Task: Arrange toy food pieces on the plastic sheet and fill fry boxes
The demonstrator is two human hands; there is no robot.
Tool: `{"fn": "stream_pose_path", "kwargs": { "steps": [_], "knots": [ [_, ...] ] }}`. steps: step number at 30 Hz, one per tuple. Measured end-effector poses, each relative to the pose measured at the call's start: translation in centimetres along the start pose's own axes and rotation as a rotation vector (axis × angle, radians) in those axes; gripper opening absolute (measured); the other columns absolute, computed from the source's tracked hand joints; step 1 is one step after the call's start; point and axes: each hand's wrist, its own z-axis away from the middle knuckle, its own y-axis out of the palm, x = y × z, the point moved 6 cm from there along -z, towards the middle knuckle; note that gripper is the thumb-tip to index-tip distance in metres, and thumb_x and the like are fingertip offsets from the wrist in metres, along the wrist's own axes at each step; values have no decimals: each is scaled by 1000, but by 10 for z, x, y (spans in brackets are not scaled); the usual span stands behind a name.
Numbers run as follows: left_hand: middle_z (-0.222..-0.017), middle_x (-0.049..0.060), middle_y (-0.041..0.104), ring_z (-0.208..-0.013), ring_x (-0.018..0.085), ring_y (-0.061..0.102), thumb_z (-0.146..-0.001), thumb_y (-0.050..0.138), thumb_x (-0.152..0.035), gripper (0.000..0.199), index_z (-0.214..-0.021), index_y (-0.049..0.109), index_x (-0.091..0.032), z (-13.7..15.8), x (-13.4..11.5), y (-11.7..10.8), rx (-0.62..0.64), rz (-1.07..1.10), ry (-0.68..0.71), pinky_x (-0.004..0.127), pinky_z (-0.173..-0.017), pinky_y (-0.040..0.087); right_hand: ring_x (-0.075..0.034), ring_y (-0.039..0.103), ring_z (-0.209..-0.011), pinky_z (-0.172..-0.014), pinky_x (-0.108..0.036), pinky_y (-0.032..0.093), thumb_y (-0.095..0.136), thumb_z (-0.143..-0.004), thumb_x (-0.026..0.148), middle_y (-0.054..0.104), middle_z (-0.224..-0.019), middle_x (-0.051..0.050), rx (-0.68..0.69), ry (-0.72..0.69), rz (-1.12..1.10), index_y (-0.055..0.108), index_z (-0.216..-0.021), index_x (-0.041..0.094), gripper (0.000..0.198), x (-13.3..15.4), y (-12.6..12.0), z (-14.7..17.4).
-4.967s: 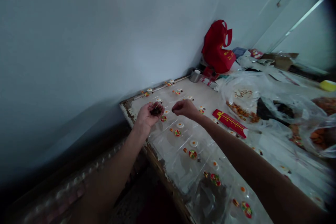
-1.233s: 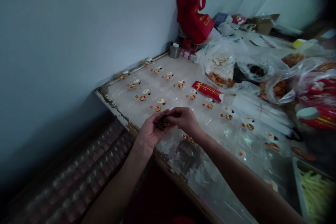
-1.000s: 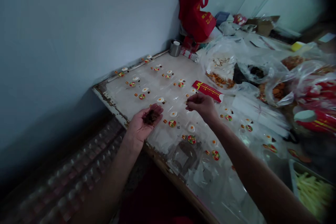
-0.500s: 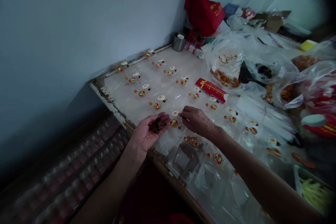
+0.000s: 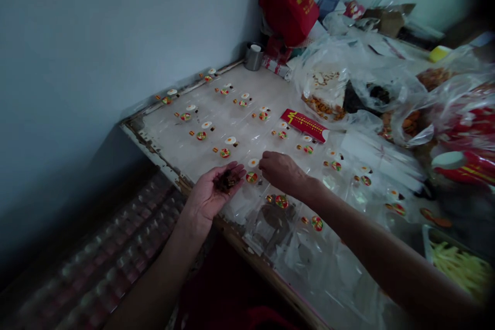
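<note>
My left hand (image 5: 201, 197) is palm up at the table's near edge, cupping a heap of small dark brown pieces (image 5: 227, 181). To its right, my right hand (image 5: 281, 169) is closed in a pinch just above the table; what its fingertips hold is hidden. Between the hands lie a miniature fried egg (image 5: 253, 163) and a small round red-and-green piece (image 5: 251, 178). Similar groups repeat in rows on clear plastic: a fried egg (image 5: 231, 141), a round piece (image 5: 225, 153), a small orange-brown piece (image 5: 215, 150) and a dark brown piece (image 5: 236, 144).
A red packet (image 5: 304, 125) lies beyond my right hand. Clear plastic bags (image 5: 320, 56) of small parts crowd the right side. A metal cup (image 5: 253, 58) and a red bag (image 5: 288, 7) stand at the wall. A tray of pale yellow strips (image 5: 460, 268) sits lower right.
The view has shifted slightly, so the table appears a little further left and higher. My right hand remains pinched beside the same fried egg, its fingertips slightly closer together; my left hand still cups the pieces.
</note>
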Motion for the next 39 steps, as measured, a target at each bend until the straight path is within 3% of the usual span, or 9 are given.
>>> {"fn": "stream_pose_path", "kwargs": {
  "steps": [4,10,15,19,22,28,34,37,39],
  "knots": [
    [-118,19,71,-116,31,65,-89,55,-15,28,-112,69,-5,3,-1,7,66,-5,-25,47,-100,54,-19,65,-89,-79,-27,46,56,-90,7,70,-97,-11,-109,-24,-141,76,-94,14,21,0,-4,19],
    [-115,20,72,-108,30,69,-97,49,-29,39,-117,68,-3,18,9,33,197,-62,-84,48,-98,54,-13,64,-71,-67,-23,46,66,-90,21,74,-85,-3,-366,63,-575,78,-99,21,15,5,-45,33],
    [-93,15,76,-87,24,73,-97,50,-30,34,-104,72,-5,20,38,51,225,-121,-149,47,-93,57,-14,64,-68,-63,-23,46,70,-83,23,74,-80,-1,-250,169,-810,79,-90,23,12,22,-39,45],
    [-84,13,76,-83,24,73,-94,53,-19,23,-85,71,-8,12,53,64,143,-130,-134,49,-91,58,-14,61,-59,-55,-23,46,80,-69,30,70,-67,-2,-179,393,-1190,74,-73,16,16,-4,-25,50],
    [-91,15,76,-93,25,73,-90,53,-11,19,-91,72,-7,6,49,69,127,-124,-97,43,-93,58,-13,61,-58,-53,-21,44,80,-66,36,71,-69,-5,-214,436,-1399,73,-74,14,24,-31,-30,57],
    [-108,19,74,-112,28,68,-88,54,-12,27,-108,71,-6,13,44,56,116,-131,-67,42,-96,57,-13,59,-54,-51,-22,41,77,-71,29,68,-60,-3,-324,528,-980,76,-77,14,16,-66,-16,103],
    [-115,20,72,-115,29,66,-90,55,-13,26,-109,70,-6,14,88,45,103,-147,-232,45,-99,55,-15,64,-69,-65,-24,44,69,-80,11,71,-76,-3,-280,362,-537,76,-82,16,9,-44,8,116],
    [-115,18,72,-111,27,68,-89,56,-11,22,-105,71,-7,8,95,42,87,-164,-222,43,-99,55,-16,66,-80,-72,-24,44,61,-89,11,71,-87,-7,-220,221,-329,77,-88,16,17,-29,5,112],
    [-116,18,72,-110,27,69,-89,56,-10,22,-104,71,-7,6,94,41,89,-173,-219,42,-98,56,-17,66,-81,-72,-25,44,60,-91,13,72,-88,-7,-181,263,-281,77,-89,17,18,-30,5,110]
  ]
}}
